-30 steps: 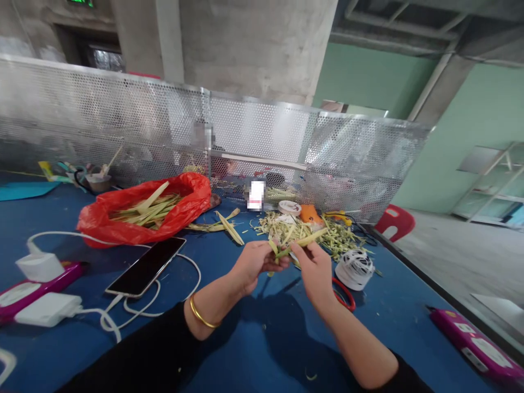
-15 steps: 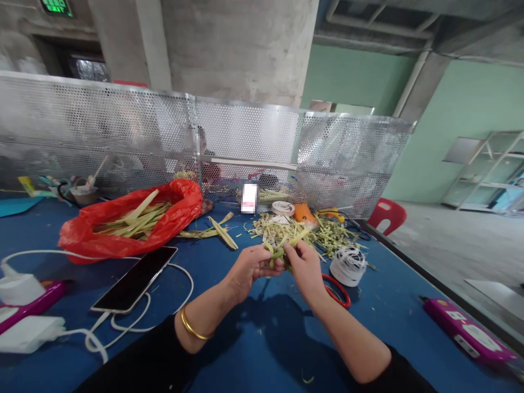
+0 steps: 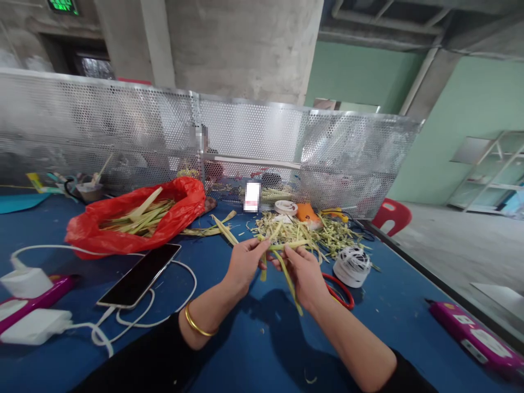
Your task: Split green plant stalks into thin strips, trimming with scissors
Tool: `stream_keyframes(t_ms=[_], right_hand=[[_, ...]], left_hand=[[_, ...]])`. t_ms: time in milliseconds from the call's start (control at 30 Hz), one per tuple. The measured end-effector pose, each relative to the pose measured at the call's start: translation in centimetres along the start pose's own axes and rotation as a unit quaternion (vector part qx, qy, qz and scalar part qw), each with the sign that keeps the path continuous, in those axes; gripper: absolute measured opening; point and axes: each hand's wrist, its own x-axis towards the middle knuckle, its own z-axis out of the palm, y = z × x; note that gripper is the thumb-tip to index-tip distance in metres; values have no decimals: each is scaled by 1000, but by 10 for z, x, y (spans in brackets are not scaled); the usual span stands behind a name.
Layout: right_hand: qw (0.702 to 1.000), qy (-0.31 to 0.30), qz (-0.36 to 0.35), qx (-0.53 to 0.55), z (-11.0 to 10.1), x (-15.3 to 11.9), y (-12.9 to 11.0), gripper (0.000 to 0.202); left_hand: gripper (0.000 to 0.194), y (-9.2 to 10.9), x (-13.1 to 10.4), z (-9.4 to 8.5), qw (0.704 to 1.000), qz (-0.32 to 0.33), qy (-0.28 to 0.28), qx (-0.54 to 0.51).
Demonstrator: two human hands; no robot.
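Several flat yellow-green leaf strips (image 3: 290, 279) cross between my two hands above the blue table. My left hand (image 3: 246, 263) pinches them on one side, thumb on top, with a short strip end hanging below its fingers. On the other side my right hand (image 3: 302, 268) grips the strips between thumb and fingers. One long strip dangles down beside my right hand. How the strips join is partly hidden by my fingers. Just beyond my hands lies a heap of cut leaf pieces (image 3: 339, 232). A red ring-shaped handle (image 3: 347, 297) rests beside my right wrist.
A red plastic bag (image 3: 88, 221) of long dry leaves stands at left, near a charging phone (image 3: 141, 275) and looped white cable. A roll of white strip (image 3: 352, 267) sits at right. A perforated metal screen (image 3: 254, 131) borders the far edge; a purple box-like tool (image 3: 470, 333) lies far right.
My hands have moved slightly apart, and the strips between them are more spread out. A long strip end now hangs down by my right hand. The view has shifted slightly.
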Motion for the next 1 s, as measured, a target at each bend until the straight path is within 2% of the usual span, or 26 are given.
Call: stream_keyframes(t_ms=[100,133,200,233,267,367,400,433,467,500,567,667,733,800,900,1000], right_hand=[[995,-43,33,-84,-1,-2,5,26],[989,-69,16,-130,-1,-4,6,21],[958,-126,-80,-244,-2,-9,7,16],[926,-147,-155,-312,-3,-12,7,21],[878,-160,-238,-384,-4,-14,6,26],[697,-153,-444,-542,-8,-19,1,23],[659,-138,-485,-558,-9,-20,-2,21],[643,-117,-512,-558,-10,-20,-5,19],[646,-94,-524,-548,-10,-19,-9,18],[666,-71,-522,-528,-11,-17,-12,16],[735,-37,-481,-476,-12,-11,-19,14],[841,-39,-350,-410,-16,2,-24,23],[880,-50,-267,-391,-19,11,-23,30],[884,-44,-232,-403,-22,18,-19,33],[856,-6,-247,-454,-24,21,-14,34],[835,25,-268,-480,-23,20,-10,33]], left_hand=[[25,-2,6,-5,996,-30,63,-51],[25,-2,8,-6,994,-39,78,-61],[25,-5,11,-9,992,-47,93,-63],[25,-6,11,-9,993,-47,95,-57],[25,-7,12,-9,994,-44,92,-48],[23,-8,8,-5,996,-33,75,-21],[22,-8,6,-4,998,-26,59,-6],[20,-6,3,-3,999,-19,37,14],[18,-5,1,-2,999,-15,5,39],[16,-3,-1,-1,997,-14,-37,67],[16,0,-4,-1,984,-29,-138,109],[19,2,-5,-2,959,-54,-253,115],[21,2,-4,-3,953,-64,-277,103],[20,2,-4,-2,954,-83,-276,86],[16,2,-6,0,957,-105,-263,54],[16,1,-11,3,964,-80,-244,74]])
